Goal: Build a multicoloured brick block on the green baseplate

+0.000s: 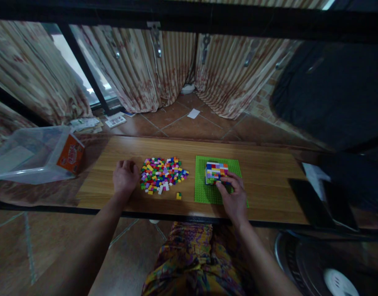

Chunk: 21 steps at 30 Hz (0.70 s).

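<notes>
A pile of small multicoloured bricks point(163, 174) lies on the wooden table point(269, 172). My left hand point(125, 177) rests on the table just left of the pile, fingers curled under, with nothing visible in them. A green baseplate point(207, 193) lies to the right of the pile, carrying a multicoloured block of stacked bricks point(216, 171). My right hand point(233, 193) sits on the baseplate, its fingertips pressed against the near right side of the block. One yellow brick point(178, 195) lies alone in front of the pile.
A clear plastic box point(31, 160) with an orange label lies on its side at the left end. Dark flat things point(324, 203) lie at the table's right end. Curtains hang behind, papers lie on the tiled floor, and a fan point(330, 271) stands at lower right.
</notes>
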Each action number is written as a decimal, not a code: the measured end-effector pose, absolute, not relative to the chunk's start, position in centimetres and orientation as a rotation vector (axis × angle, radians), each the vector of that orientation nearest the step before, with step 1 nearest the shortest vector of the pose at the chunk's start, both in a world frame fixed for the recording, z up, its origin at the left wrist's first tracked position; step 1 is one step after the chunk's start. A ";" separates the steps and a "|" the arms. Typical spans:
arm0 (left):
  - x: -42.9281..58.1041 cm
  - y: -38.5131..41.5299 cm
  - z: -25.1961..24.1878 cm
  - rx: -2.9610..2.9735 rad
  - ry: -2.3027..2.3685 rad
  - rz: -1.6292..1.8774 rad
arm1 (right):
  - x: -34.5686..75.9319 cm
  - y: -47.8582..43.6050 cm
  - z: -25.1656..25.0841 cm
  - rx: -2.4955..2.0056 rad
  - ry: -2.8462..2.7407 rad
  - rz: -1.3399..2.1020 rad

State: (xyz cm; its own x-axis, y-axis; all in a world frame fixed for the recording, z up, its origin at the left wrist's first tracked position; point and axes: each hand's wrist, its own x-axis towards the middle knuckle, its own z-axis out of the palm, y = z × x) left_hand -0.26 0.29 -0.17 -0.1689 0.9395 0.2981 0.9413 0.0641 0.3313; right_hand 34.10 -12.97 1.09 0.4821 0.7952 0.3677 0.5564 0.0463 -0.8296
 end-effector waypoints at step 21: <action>-0.3 0.2 -0.4 -2.045 -2.295 -0.701 | 23.9 -13.4 0.1 -1.635 -1.879 0.281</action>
